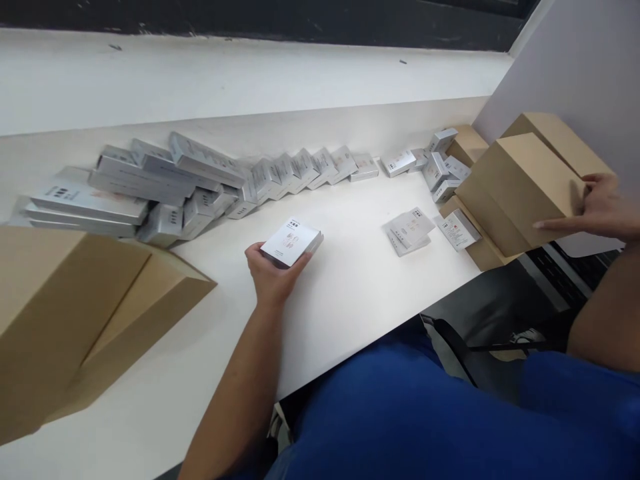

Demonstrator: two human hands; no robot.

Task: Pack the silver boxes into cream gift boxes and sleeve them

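My left hand [275,275] is closed around a small silver-white printed box [293,242], held above the white table. At the right, my right hand [597,208] grips a brown cardboard carton [520,187], thumb and fingers spread along its side. The carton is tilted, and one small printed box [459,230] lies at its open end. Between the two hands, printed leaflets or flat cards [410,230] rest in a small stack on the table.
Along the wall runs a leaning row of small silver boxes [303,170], with flatter boxes [145,170] piled at its left. More small boxes [435,170] cluster near the carton. A large cardboard box [100,313] stands at the left. The table's front edge [350,360] borders my body.
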